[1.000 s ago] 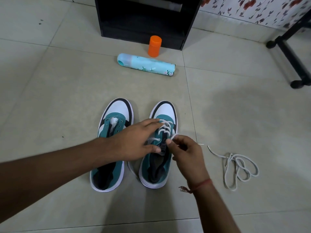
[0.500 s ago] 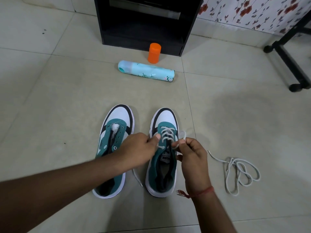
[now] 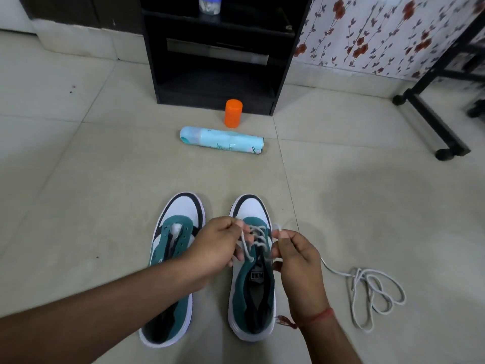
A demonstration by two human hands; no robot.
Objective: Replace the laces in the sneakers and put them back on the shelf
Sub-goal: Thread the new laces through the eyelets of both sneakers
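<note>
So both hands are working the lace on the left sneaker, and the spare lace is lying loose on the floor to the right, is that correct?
Not quite. The head view shows the left hand and right hand pinching the lace on the right sneaker; the left sneaker has no lace. The spare lace does lie loose on the floor to the right.

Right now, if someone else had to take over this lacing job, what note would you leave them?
Left hand pinches one end of the white lace on the right sneaker; right hand pinches the other end.
Right sneaker: laced through part of its eyelets, not tied.
Left sneaker: beside it on the floor, no lace.
Spare lace: loose on the floor to the right.
Left to do: finish the right sneaker, lace the left one, set both in the black shelf ahead.
</note>
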